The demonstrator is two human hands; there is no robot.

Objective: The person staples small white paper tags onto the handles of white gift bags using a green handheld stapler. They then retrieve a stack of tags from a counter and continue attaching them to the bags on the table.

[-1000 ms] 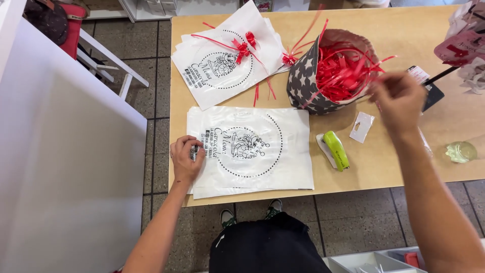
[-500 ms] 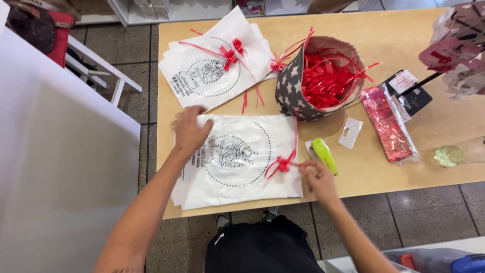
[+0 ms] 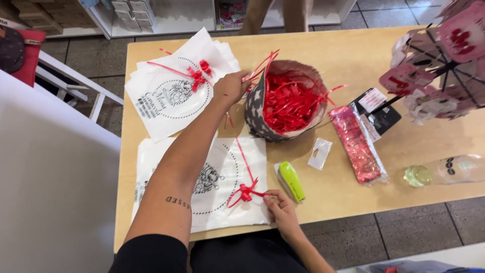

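Note:
A white plastic bag [image 3: 222,202] with a dark round print lies flat at the table's near edge. A red ribbon bow [image 3: 246,192] rests on its right side. My right hand [image 3: 281,210] pinches one tail of that bow, beside a lime-green stapler [image 3: 291,181]. My left arm crosses over the bag. My left hand [image 3: 230,88] is curled at the rim of a star-patterned fabric basket [image 3: 262,124] full of red ribbons [image 3: 290,101], with its fingers closed on a ribbon strand. To its left lies a stack of white bags [image 3: 161,106] topped with a tied red bow.
A red glittery packet [image 3: 356,144], a small clear bag [image 3: 320,153], a clear bottle lying on its side [image 3: 444,172] and a pink card display stand [image 3: 434,65] occupy the right half of the wooden table [image 3: 353,50]. A white counter [image 3: 50,177] stands to the left.
My left hand has left the near bag and reached up to the basket rim. My right hand stays at the bow on the bag's right side.

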